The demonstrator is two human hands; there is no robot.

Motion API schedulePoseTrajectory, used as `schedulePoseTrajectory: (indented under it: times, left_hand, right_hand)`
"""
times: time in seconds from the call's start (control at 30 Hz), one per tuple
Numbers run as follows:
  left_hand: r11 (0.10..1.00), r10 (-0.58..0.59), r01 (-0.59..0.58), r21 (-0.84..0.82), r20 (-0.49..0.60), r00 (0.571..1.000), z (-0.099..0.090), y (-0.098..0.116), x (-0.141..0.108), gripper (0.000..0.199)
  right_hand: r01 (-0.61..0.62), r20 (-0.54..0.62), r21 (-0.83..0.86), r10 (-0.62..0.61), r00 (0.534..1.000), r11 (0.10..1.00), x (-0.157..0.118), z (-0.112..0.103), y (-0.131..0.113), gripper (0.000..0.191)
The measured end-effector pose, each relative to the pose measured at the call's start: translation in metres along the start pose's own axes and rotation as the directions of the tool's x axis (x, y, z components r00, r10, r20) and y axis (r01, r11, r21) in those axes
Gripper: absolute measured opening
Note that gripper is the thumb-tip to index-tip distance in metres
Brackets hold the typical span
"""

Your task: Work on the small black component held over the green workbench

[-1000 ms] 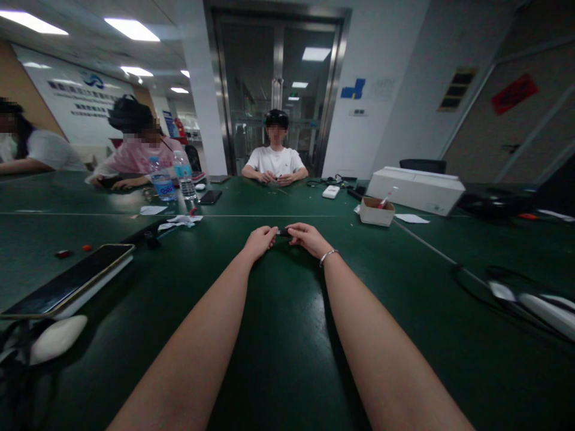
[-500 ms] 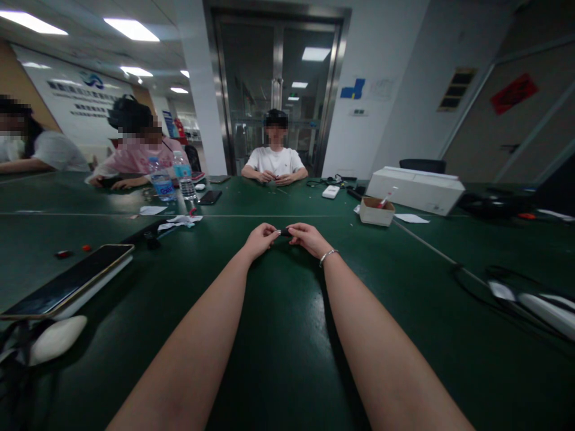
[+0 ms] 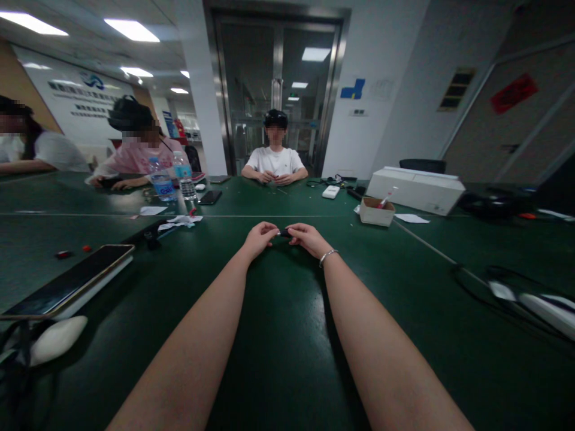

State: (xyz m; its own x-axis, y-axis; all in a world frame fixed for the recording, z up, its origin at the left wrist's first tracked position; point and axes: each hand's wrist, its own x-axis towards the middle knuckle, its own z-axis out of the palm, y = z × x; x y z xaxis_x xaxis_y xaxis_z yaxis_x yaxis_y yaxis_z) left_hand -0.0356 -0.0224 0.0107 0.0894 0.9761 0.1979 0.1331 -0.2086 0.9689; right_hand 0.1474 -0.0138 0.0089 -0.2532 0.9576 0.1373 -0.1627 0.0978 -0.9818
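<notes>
Both of my hands meet above the green table, around a small black piece with a pale, metallic-looking end [image 3: 284, 233]. My left hand [image 3: 260, 240] pinches the pale end between thumb and fingertips. From the other side, my right hand [image 3: 309, 238] grips the dark body, its fingers curled closed. A silver bracelet [image 3: 328, 257] circles the right wrist. Fingertips cover much of the piece, and it is too small for me to tell its exact kind.
To the left are a phone [image 3: 76, 278] on a white box, a white mouse-like object [image 3: 58, 340] and crumpled paper [image 3: 179, 222]. Bottles [image 3: 184, 176] stand farther back. A small open box [image 3: 377, 213], a long white box [image 3: 415, 190] and cables lie right. Several people sit around the table.
My left fingers have shifted very slightly along the small piece, and less of its pale end shows. The right hand and both forearms stay almost where they were.
</notes>
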Motion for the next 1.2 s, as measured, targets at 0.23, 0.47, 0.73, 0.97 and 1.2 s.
schedulePoseTrajectory:
  times: [0.23,0.47,0.73,0.97,1.2]
  left_hand:
    - [0.999,-0.023,0.021,0.048,0.043,0.999,0.0021,0.0005,-0.0001,0.022]
    - [0.998,-0.052,0.051,0.023,0.032,0.998,0.0027,0.0055,-0.0033,0.021]
    - [0.997,-0.073,0.072,0.016,0.026,0.997,0.0027,0.0058,-0.0018,0.025]
    - [0.998,-0.059,0.057,0.042,0.045,0.997,0.0018,0.0053,-0.0005,0.021]
    - [0.997,-0.056,0.053,0.047,0.059,0.997,0.0022,0.0016,0.0019,0.019]
  right_hand:
    - [-0.020,-0.012,-0.022,0.020,1.000,1.000,-0.0004,0.0013,-0.0008,0.011]
    - [-0.002,-0.005,-0.017,0.002,1.000,1.000,0.0000,0.0005,-0.0003,0.012]
    - [-0.005,-0.010,-0.024,0.004,1.000,1.000,-0.0001,0.0010,-0.0002,0.012]
    - [-0.009,-0.013,-0.028,0.008,1.000,1.000,0.0000,0.0010,-0.0007,0.011]
    - [-0.002,-0.009,-0.023,0.002,1.000,1.000,0.0007,0.0003,0.0002,0.012]
